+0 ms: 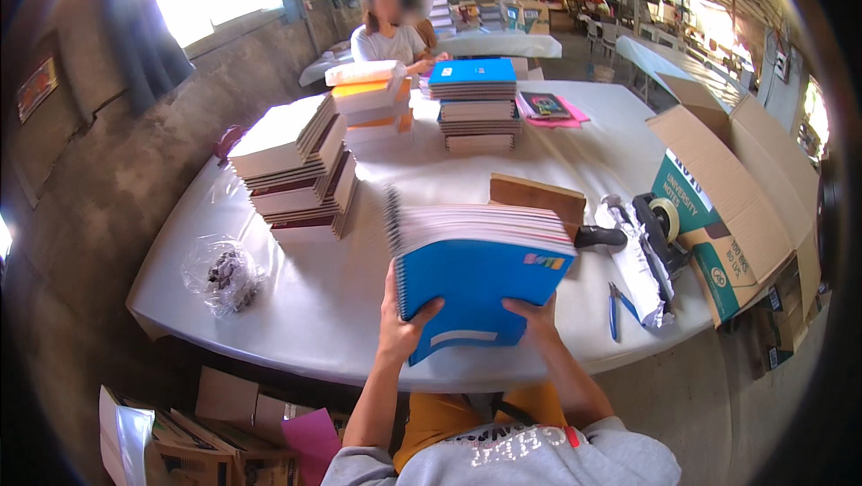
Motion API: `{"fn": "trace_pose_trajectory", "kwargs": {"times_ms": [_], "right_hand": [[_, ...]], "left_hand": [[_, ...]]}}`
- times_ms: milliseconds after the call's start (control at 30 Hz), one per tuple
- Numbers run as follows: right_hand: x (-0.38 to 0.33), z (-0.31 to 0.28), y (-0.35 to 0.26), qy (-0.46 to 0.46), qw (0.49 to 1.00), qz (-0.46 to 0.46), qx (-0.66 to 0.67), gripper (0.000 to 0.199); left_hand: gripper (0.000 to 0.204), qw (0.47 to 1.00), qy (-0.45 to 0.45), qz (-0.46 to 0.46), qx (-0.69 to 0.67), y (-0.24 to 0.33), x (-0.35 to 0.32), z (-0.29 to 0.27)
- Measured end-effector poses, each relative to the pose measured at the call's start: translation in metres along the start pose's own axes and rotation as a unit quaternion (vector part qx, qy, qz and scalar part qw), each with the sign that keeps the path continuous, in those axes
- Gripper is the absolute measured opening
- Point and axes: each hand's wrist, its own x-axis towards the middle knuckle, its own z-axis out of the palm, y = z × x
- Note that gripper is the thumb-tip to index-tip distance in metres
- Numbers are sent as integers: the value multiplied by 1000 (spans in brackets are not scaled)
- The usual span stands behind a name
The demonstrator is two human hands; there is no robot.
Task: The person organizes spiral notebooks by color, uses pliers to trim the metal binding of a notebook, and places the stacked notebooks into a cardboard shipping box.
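Observation:
Both my hands hold up a thick stack of blue spiral notebooks (476,271) above the near edge of the white table (314,306). My left hand (404,324) grips the stack's lower left side by the spiral binding. My right hand (534,315) holds its lower right side. The stack is tilted so its blue cover faces me. Behind it lies a brown cardboard sheet (539,194).
Piles of notebooks (301,172), (373,105), (476,105) stand across the table. An open cardboard box (727,208), a tape dispenser (660,221), blue-handled pliers (615,306) and a black marker (600,236) lie at right. A plastic bag (224,275) sits left. A person (391,33) sits at the far side.

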Motion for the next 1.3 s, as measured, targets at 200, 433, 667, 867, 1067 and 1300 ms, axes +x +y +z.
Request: {"fn": "trace_pose_trajectory", "kwargs": {"times_ms": [200,433,667,867,1067,1300], "right_hand": [[-13,36,-7,43,957,-64,278,75],[-15,68,-47,4,942,-112,315,69],[-41,75,-52,12,984,-79,157,73],[-6,57,-69,-211,963,-85,-142,86],[151,-28,-78,49,598,-176,-781,101],[225,-58,-57,-16,660,-55,-749,55]], "left_hand": [[124,901,-55,357,241,133,-28,-23],[126,912,78,245,-319,16,-62,11],[88,887,184,76,-417,-19,-42,30],[87,863,212,117,-443,-42,-30,-17],[70,879,372,295,-38,-28,-44,-123],[36,875,248,299,288,-24,-56,-111]]}}
